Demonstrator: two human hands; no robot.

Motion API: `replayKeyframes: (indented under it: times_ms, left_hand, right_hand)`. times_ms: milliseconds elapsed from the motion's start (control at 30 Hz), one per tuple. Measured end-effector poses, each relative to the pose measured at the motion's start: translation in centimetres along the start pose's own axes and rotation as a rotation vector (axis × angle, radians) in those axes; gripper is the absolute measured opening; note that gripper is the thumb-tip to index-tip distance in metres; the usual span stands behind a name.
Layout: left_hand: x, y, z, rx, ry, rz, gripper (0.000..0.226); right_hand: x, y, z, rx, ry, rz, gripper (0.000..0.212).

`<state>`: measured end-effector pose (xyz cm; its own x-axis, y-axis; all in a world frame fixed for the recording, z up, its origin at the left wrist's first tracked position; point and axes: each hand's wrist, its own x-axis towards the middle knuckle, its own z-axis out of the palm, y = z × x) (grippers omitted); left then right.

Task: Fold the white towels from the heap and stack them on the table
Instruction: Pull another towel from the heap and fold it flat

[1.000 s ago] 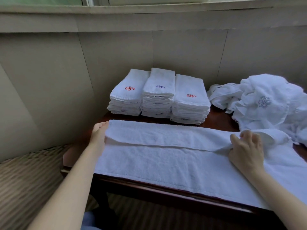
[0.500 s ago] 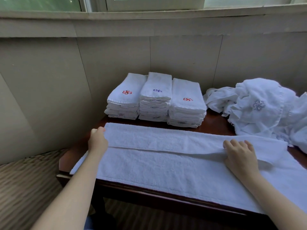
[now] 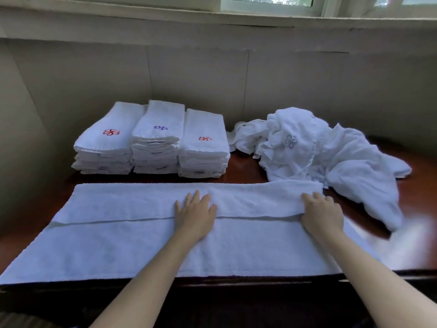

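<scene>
Lying flat: a white towel [image 3: 142, 245] spread lengthwise along the near edge of the table [image 3: 246, 176], its far long side folded toward the middle so a hem line runs across it.
Left hand: the left hand [image 3: 194, 217] rests palm down on the towel near its middle, straddling the fold's hem, fingers [image 3: 196, 197] straight and slightly spread, gripping nothing.
Right hand: the right hand [image 3: 322, 216] lies on the folded flap near the towel's right end, fingers [image 3: 318, 197] extended and resting on the cloth; whether the thumb tucks under the flap's edge cannot be told.
Towel's right end: blurred, at the table's right side.
Heap: a rumpled heap of white towels [image 3: 319, 157] sits at the back right of the table, one with a grey embroidered mark on top; its near edge touches the flat towel's far right corner.
Stacks: three stacks of folded towels [image 3: 153, 140] stand side by side at the back left, touching, with red, blue and red marks on top.
Behind: a beige panelled wall [image 3: 201, 74] under a window sill [image 3: 212, 17].
</scene>
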<state>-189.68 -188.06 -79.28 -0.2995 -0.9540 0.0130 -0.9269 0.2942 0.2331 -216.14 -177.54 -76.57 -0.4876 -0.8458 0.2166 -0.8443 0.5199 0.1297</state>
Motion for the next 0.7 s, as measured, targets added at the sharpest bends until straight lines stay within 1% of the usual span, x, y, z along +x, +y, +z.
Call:
replayKeyframes:
  times_ms: [67,133,167,233,300,333,367,400,467,533,600,700]
  left_hand:
    - [0.2,0.1,0.0,0.010,0.002,0.006,0.051]
    - [0.3,0.0,0.0,0.027,-0.005,0.003,0.051]
    - [0.3,0.0,0.0,0.036,-0.005,0.005,0.051]
    - [0.2,0.2,0.1,0.047,0.001,0.008,0.051]
    - [0.3,0.3,0.1,0.055,0.008,0.009,0.052]
    - [0.3,0.3,0.1,0.061,0.012,0.009,0.052]
    - [0.3,0.3,0.1,0.070,0.014,0.009,0.052]
    - [0.3,0.4,0.1,0.079,0.011,0.010,0.052]
    - [0.2,0.5,0.0,0.092,-0.019,0.015,0.053]
    - [0.2,0.5,0.0,0.105,-0.069,0.023,0.055]
    - [0.1,0.5,-0.1,0.110,-0.101,0.031,0.056]
    - [-0.3,0.6,-0.2,0.127,-0.117,0.044,0.059]
  right_hand:
    - [0.3,1.5,0.5,0.126,-0.075,0.065,0.051]
    - [0.8,2.2,0.8,0.298,-0.078,0.119,0.049]
    - [1.0,2.5,0.8,0.368,-0.034,0.146,0.046]
    - [1.4,3.4,0.4,0.441,0.115,0.205,0.041]
    - [1.6,4.5,-0.1,0.406,0.250,0.201,0.043]
    - [1.7,5.0,-0.3,0.371,0.278,0.170,0.044]
    - [1.7,5.5,-0.2,0.335,0.271,0.136,0.046]
    - [1.7,5.9,0.0,0.294,0.227,0.107,0.047]
    - [1.4,6.4,0.7,0.216,0.065,0.082,0.040]
    - [0.9,6.8,0.9,0.221,-0.078,0.105,0.037]
    - [0.8,6.9,0.7,0.237,-0.135,0.125,0.039]
    - [1.0,6.1,0.5,0.158,-0.142,0.147,0.035]
